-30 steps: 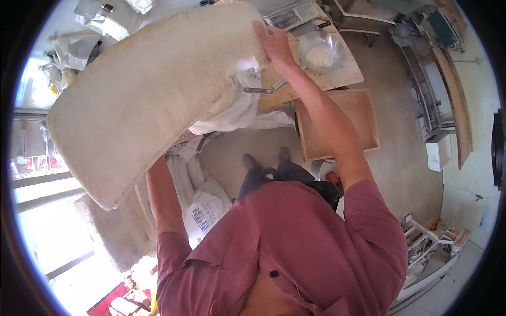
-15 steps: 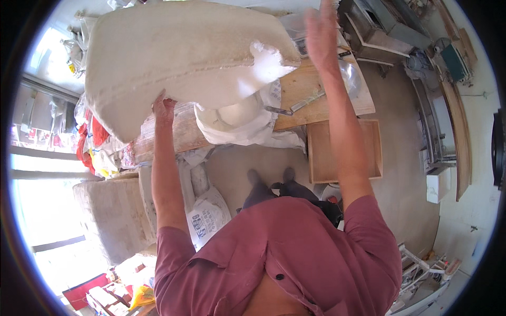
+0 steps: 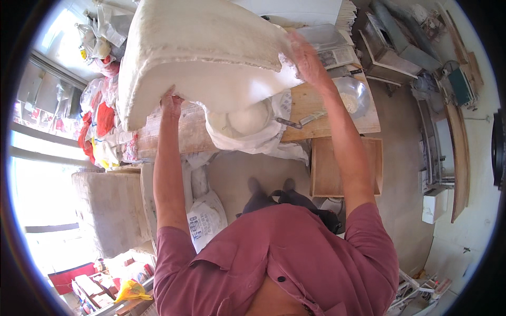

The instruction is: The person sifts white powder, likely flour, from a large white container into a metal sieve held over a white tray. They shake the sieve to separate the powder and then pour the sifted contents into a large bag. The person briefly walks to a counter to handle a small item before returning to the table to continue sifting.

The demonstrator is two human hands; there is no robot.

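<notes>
Head view: a large cream slab (image 3: pixel 205 47) is tilted above the wooden surface (image 3: pixel 305 100), its top running out of the picture. Its long axis runs roughly left to right between the person's hands. From the left hand (image 3: pixel 171 105) the slab lies straight ahead; that grip is closed on the near edge, fingers against the pale underside. From the right hand (image 3: pixel 308 60) it lies leftward; this grip touches the right end, but how far it is closed cannot be told. An open white sack (image 3: pixel 237 142) sits below, nearer the left hand.
</notes>
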